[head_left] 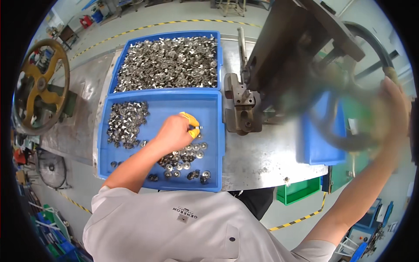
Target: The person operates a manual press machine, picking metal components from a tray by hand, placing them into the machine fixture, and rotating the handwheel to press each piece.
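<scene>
My left hand (174, 131), with yellow covers on its fingertips, is over the near blue tray (166, 98). Thumb and finger pinch a small metal part (199, 127) with a shiny shaft. Below that hand lie loose round metal parts (187, 157), some flat discs with a centre hole. At the far right, my raised right hand (395, 98) closes around the handwheel (369, 37) of a hand press (297, 56); motion smears the wheel and part of the hand. Between tray and press column sits a metal fixture (243, 100) with an upright pin.
A second blue tray (219, 52) behind holds a heap of metal parts. Another pile (126, 122) fills the near tray's left side. Right of the press is a blue bin (323, 144); a green crate (299, 192) sits lower. A yellow handwheel (41, 85) stands at far left.
</scene>
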The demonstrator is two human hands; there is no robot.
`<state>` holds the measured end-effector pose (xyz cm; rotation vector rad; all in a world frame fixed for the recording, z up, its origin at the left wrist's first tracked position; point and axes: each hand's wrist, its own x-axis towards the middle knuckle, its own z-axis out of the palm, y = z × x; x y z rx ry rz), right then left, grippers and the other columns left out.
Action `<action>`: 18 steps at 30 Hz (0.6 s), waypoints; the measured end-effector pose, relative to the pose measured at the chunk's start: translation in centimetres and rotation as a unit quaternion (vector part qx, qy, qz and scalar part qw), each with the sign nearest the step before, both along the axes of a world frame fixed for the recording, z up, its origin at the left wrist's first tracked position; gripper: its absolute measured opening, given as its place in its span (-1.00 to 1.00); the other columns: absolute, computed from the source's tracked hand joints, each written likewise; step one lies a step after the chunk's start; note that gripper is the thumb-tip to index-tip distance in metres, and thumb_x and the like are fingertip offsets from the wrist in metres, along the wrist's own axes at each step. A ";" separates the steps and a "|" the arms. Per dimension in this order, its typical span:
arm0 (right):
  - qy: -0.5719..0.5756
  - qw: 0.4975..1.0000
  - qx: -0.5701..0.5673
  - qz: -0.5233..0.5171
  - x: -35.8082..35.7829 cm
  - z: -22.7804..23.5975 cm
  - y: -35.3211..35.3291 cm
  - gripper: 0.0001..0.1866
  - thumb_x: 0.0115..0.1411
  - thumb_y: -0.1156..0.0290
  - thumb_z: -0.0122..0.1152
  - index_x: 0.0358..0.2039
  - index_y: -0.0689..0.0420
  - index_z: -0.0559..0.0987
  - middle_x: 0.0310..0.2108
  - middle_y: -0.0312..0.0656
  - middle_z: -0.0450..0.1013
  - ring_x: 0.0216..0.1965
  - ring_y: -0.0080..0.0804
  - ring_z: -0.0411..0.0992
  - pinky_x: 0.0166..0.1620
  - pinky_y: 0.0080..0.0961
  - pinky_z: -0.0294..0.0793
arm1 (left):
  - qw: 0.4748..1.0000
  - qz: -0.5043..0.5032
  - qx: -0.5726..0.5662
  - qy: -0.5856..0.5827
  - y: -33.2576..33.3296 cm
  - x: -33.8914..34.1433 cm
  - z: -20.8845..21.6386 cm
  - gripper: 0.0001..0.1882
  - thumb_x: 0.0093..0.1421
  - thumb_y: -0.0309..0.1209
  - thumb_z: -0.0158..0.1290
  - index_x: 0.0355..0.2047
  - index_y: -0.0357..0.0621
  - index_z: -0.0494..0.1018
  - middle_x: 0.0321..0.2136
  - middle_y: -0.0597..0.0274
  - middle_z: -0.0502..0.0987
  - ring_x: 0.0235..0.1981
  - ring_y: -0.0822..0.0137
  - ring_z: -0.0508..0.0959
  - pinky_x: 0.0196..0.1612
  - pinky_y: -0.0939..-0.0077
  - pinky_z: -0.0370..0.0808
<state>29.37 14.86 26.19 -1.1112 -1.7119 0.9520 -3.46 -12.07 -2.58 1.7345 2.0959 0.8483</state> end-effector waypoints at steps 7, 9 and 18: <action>-0.006 1.000 0.007 -0.017 -2.1 0.7 -0.7 -0.80 0.04 0.26 0.19 -0.47 0.13 0.48 -0.55 -0.26 0.37 -0.52 -0.58 0.29 -0.47 -0.73 0.25 | 0.896 0.090 -0.002 -0.435 7.1 1.2 3.3 -0.81 0.02 -0.49 0.15 -0.34 -0.33 0.53 -0.50 0.16 0.55 -0.63 0.46 0.45 -0.51 0.64 0.41; -0.005 1.000 0.009 -0.019 -1.9 0.6 -0.8 -0.80 0.04 0.26 0.19 -0.47 0.13 0.48 -0.56 -0.26 0.37 -0.53 -0.59 0.29 -0.48 -0.72 0.25 | 0.885 0.079 0.031 -0.457 9.0 2.4 3.8 -0.81 0.03 -0.49 0.14 -0.33 -0.34 0.53 -0.50 0.16 0.55 -0.62 0.47 0.45 -0.51 0.64 0.41; -0.030 0.999 -0.022 0.020 -1.0 1.2 0.0 -0.80 0.04 0.26 0.17 -0.48 0.13 0.48 -0.58 -0.26 0.37 -0.57 -0.59 0.28 -0.48 -0.74 0.27 | 0.965 0.054 0.127 -0.224 11.8 4.1 3.3 -0.87 0.07 -0.52 0.13 -0.38 -0.35 0.51 -0.61 0.27 0.48 -0.66 0.51 0.39 -0.56 0.69 0.35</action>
